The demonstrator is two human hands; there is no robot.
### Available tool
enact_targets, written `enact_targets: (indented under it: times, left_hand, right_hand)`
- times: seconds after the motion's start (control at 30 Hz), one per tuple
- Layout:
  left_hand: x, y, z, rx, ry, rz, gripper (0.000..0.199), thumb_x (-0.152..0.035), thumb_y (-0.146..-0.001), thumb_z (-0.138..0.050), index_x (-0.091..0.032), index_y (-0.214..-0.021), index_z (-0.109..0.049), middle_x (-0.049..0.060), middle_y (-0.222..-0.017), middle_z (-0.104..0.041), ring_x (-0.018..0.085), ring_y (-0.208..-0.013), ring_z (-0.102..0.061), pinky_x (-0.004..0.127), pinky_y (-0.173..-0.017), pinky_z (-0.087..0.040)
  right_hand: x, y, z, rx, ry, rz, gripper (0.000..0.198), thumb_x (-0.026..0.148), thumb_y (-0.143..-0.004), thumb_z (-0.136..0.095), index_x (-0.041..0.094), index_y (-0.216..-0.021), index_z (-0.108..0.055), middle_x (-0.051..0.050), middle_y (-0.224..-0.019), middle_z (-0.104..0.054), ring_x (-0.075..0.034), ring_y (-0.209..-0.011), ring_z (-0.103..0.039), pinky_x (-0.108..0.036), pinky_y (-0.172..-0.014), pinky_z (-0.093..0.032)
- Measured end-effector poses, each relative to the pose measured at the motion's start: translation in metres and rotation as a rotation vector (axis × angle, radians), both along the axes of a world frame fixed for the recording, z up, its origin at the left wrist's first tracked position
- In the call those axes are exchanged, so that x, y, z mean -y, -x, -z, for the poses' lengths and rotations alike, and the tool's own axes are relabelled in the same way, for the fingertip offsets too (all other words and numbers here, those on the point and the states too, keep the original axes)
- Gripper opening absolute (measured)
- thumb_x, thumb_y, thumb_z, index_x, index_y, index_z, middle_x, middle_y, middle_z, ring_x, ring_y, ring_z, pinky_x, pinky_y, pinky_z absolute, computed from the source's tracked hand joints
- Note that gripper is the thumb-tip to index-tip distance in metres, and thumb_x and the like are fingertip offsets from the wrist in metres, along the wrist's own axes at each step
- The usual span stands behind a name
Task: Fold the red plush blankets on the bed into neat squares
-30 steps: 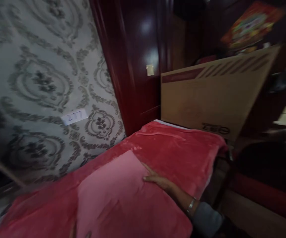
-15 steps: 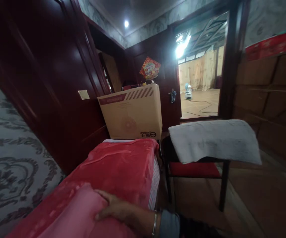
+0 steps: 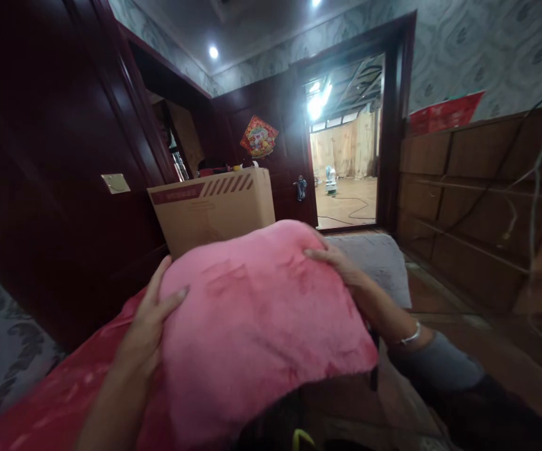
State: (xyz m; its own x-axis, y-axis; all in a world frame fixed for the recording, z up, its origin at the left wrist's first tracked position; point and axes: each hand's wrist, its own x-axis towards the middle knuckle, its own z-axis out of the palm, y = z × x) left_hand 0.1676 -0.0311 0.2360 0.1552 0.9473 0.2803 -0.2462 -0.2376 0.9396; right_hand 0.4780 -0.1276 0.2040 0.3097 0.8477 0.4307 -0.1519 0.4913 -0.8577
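Note:
Both hands hold up a pink plush blanket (image 3: 252, 307), which looks folded, in front of me. My left hand (image 3: 151, 316) grips its left side, with the thumb on the near face and the fingers partly behind it. At the upper right corner, my right hand (image 3: 341, 263) pinches the edge, thumb in front and the other fingers hidden behind. The blanket's lower edge hangs in a curve over my lap. Beneath and to the left lies a red plush cover (image 3: 78, 382) on a bed-like surface.
A large cardboard box (image 3: 196, 219) stands beyond the blanket. To the right, a grey-white cloth (image 3: 374, 263) drapes over a mostly hidden chair. An open doorway (image 3: 346, 150) shows a fan (image 3: 330, 178) on the floor. Wooden cabinets (image 3: 477, 181) with hanging cables line the right wall.
The pink blanket has been raised from the red cover and spread between both hands. My left hand has come into view; my right hand moved up and right. The view has shifted right.

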Motion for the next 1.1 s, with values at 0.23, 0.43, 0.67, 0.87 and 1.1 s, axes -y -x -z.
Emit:
enact_targets:
  times: [0.23, 0.43, 0.67, 0.87, 1.1]
  left_hand:
    - [-0.058, -0.179, -0.054, 0.07, -0.103, 0.438, 0.09, -0.008, -0.07, -0.073, -0.025, -0.153, -0.041, 0.011, -0.131, -0.063, 0.025, -0.114, -0.065, 0.035, -0.098, -0.054]
    - [-0.09, -0.28, -0.103, 0.069, -0.12, 0.56, 0.084, 0.0, -0.075, -0.066, -0.017, -0.153, -0.039, 0.014, -0.135, -0.06, 0.029, -0.124, -0.059, 0.042, -0.104, -0.048]
    - [-0.105, -0.304, -0.103, 0.072, -0.171, 0.575, 0.073, -0.004, -0.08, -0.062, -0.013, -0.149, -0.043, 0.013, -0.135, -0.062, 0.024, -0.117, -0.063, 0.037, -0.101, -0.047]
    - [-0.108, -0.285, 0.023, -0.101, 0.209, 0.453, 0.066, -0.003, -0.066, -0.07, -0.014, -0.131, -0.062, 0.01, -0.105, -0.074, 0.017, -0.078, -0.069, 0.026, -0.076, -0.055]
    - [-0.119, -0.288, 0.044, -0.104, 0.224, 0.416, 0.059, -0.002, -0.068, -0.069, -0.017, -0.125, -0.067, 0.007, -0.11, -0.074, 0.007, -0.063, -0.062, 0.017, -0.059, -0.049]
  right_hand:
    - [0.041, -0.116, -0.051, 0.147, -0.045, 0.432, 0.05, 0.035, -0.079, -0.07, 0.027, -0.128, -0.063, -0.005, -0.13, -0.067, -0.027, -0.117, -0.062, -0.039, -0.096, -0.049]
    - [0.044, -0.188, -0.091, 0.145, -0.019, 0.458, 0.025, 0.027, -0.079, -0.067, 0.033, -0.103, -0.071, 0.0, -0.116, -0.072, -0.023, -0.111, -0.066, -0.035, -0.092, -0.052]
    - [0.033, -0.231, -0.092, 0.133, -0.018, 0.45, 0.026, 0.026, -0.083, -0.066, 0.03, -0.109, -0.071, -0.003, -0.108, -0.075, -0.017, -0.09, -0.069, -0.029, -0.081, -0.053]
    - [0.027, -0.228, 0.001, -0.059, 0.455, 0.372, 0.041, 0.02, -0.072, -0.064, 0.02, -0.112, -0.07, -0.009, -0.094, -0.077, -0.023, -0.068, -0.069, -0.035, -0.064, -0.056]
    - [0.014, -0.255, 0.032, -0.033, 0.379, 0.457, 0.055, 0.021, -0.07, -0.069, 0.027, -0.124, -0.066, -0.001, -0.093, -0.075, -0.02, -0.071, -0.069, -0.028, -0.059, -0.056]
